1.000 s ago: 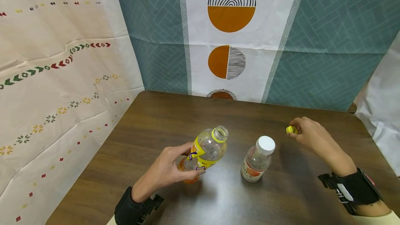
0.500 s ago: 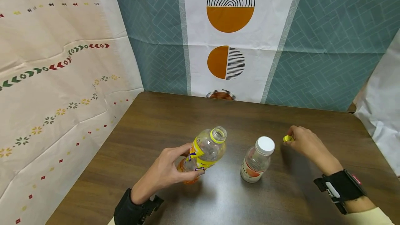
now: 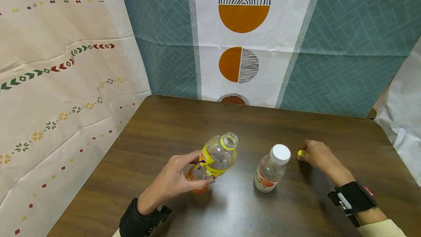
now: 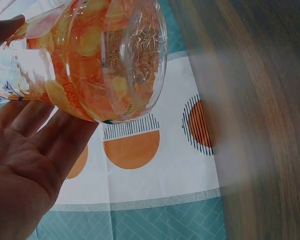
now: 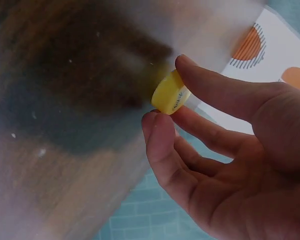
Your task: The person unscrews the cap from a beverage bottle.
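Note:
My left hand (image 3: 177, 178) grips a clear plastic bottle (image 3: 219, 153) round its yellow and orange label. The bottle has no cap, and its open neck leans up to the right in the head view. Its ribbed base and orange label (image 4: 85, 55) fill the top of the left wrist view. Far to the right, my right hand (image 3: 320, 156) pinches a small yellow bottle cap (image 5: 170, 94) between thumb and fingertips, low over the table. Between the hands a second clear bottle (image 3: 272, 167) stands upright, with a white cap (image 3: 280, 153) and a cream label.
The brown wooden table (image 3: 171, 120) ends at a patterned teal and white cloth (image 3: 174, 46) behind it. A cream cloth with printed motifs (image 3: 65, 83) hangs along the left side. White fabric (image 3: 399, 112) hangs at the right edge.
My right hand has moved down toward the table and slightly left, carrying the yellow cap. The left hand and its bottle have stayed almost still, as has the white-capped bottle.

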`<state>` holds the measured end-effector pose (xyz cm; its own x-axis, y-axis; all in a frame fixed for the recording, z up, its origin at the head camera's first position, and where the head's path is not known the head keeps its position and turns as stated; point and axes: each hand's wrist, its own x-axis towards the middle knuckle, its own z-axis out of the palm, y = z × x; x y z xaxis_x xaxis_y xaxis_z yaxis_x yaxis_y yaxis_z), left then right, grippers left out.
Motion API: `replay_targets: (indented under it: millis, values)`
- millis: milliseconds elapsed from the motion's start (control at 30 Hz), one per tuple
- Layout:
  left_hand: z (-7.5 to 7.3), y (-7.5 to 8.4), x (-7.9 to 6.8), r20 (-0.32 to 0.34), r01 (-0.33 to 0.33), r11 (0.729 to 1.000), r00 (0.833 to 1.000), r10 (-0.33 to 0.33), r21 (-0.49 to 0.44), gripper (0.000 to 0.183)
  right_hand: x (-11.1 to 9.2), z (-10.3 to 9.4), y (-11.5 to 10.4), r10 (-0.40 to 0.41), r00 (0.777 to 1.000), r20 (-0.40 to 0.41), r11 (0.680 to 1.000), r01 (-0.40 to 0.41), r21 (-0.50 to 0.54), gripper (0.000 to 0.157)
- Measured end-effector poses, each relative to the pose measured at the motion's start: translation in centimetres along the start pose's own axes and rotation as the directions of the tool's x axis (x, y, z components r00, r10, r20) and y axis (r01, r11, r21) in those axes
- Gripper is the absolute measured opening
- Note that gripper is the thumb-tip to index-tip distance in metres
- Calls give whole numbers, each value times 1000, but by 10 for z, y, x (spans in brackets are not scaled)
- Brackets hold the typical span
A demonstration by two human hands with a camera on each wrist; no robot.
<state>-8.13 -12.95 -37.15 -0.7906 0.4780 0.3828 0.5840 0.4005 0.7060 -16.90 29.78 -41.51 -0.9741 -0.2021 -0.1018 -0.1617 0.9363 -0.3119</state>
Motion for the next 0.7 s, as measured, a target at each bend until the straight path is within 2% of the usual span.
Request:
replay_targets:
  millis: [433,700]
  values:
    - [0,-1,0,-5,1,1000,1000,-1,-4,50,1,5,1,43,998,38,999,-44,12,36]
    - [1,-1,0,-4,7,1000,1000,-7,0,49,1,5,1,28,1000,13,1000,-28,9,35]
